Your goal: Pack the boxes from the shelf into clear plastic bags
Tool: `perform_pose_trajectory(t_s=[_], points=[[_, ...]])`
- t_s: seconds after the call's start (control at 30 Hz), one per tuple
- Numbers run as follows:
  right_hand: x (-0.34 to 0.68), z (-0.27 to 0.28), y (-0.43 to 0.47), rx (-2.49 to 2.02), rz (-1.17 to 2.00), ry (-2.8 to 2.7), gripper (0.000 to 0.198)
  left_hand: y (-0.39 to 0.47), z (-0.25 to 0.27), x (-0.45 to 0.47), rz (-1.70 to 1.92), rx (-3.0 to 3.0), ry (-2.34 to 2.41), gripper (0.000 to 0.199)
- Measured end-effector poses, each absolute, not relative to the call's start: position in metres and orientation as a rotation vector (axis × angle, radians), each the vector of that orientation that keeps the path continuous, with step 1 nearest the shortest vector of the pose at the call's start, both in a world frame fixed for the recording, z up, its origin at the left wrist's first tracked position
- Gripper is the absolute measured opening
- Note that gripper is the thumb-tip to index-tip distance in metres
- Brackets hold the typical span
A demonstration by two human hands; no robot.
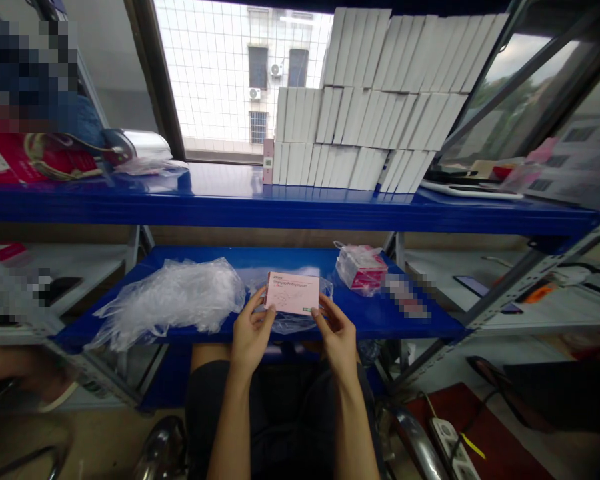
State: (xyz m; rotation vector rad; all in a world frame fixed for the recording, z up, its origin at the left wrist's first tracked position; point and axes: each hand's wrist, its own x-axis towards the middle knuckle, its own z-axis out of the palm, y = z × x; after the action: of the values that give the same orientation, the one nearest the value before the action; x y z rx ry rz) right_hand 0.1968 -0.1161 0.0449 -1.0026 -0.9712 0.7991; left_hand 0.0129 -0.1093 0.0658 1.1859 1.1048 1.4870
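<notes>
As it's held up, pink box (293, 293) is finger-pinched at both ends.
Left hand (251, 331), right hand (337, 330) used; steady grip probably needed next.

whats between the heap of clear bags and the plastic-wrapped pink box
In the head view, the pale pink box held between the left hand and right hand, with clear plastic showing around it.

bag pile (180, 293) blocks left | wrapped box (367, 272) blocks right | table strip (280, 257) behind held box (293, 293) probably passable
</notes>
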Motion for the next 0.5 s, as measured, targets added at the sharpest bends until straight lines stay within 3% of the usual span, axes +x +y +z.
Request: perform_pose_trajectory(t_s=[0.17,0.33,0.5], points=[[0.190,0.009,-0.103,-1.196,0.671,-0.906,0.048,-0.098,0.037,0.017,1.406,1.202,1.208,0.064],[0.192,-0.001,-0.106,-1.450,0.303,-1.043,0.033,-0.096,0.031,0.012,1.685,1.361,1.563,0.033],[0.194,-0.006,-0.103,-1.495,0.193,-1.095,0.038,-0.088,0.016,0.004,1.620,1.464,1.535,0.038]])
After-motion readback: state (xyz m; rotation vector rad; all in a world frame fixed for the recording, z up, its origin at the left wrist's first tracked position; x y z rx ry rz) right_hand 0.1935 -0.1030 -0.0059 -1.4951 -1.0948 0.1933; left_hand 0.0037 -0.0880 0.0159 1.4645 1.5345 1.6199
